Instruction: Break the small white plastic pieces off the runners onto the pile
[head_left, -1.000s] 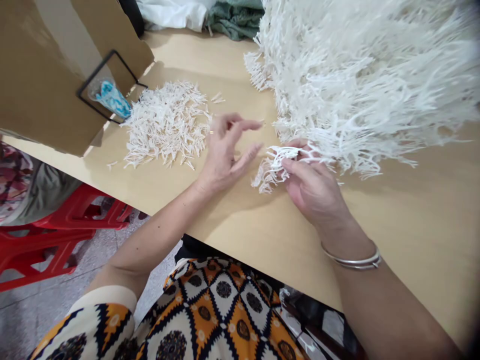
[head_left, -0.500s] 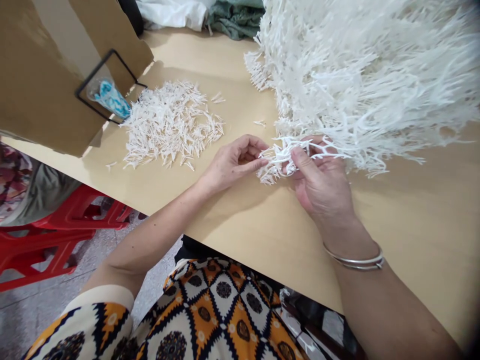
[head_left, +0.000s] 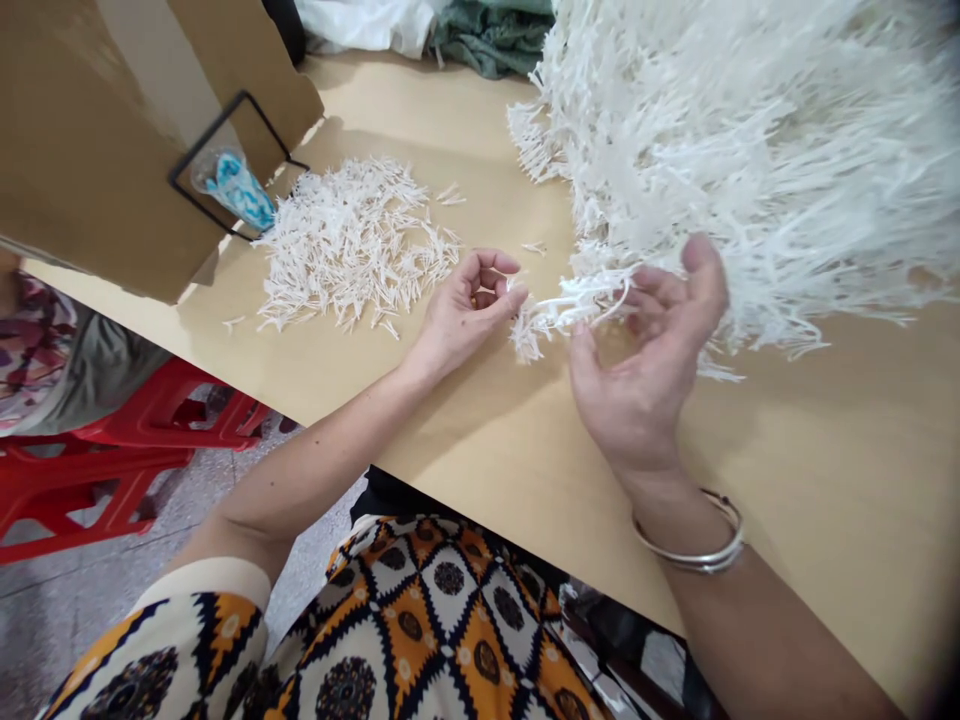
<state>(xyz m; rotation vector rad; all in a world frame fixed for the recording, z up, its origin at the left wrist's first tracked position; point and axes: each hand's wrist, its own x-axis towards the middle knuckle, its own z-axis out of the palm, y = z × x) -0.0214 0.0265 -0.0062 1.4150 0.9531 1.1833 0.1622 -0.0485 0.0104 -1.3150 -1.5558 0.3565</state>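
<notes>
A white, branching plastic sprig (head_left: 574, 305) spans the gap between my hands above the table. My left hand (head_left: 466, 318) pinches its left end between thumb and fingers. On the other side, my right hand (head_left: 649, 355) has thumb and fingers spread apart. Its lower fingertips lie at or behind the sprig's right end, and whether they touch it is hard to see. Just behind the right hand rises a large heap of similar white sprigs (head_left: 750, 170). Left of my left hand lies a pile of small white cut pieces (head_left: 360, 240).
A cardboard box (head_left: 97, 150) stands at the left, with a black wire frame (head_left: 199, 150) and a clear cup with blue-and-white contents (head_left: 238, 190) beside it. Green cloth (head_left: 491, 35) lies at the back. Red stools (head_left: 165, 410) and a seated person (head_left: 90, 370) are below left.
My right hand has loosened from the sprig, its fingers now spread. My left hand still pinches the left end. The whole view has shifted slightly.
</notes>
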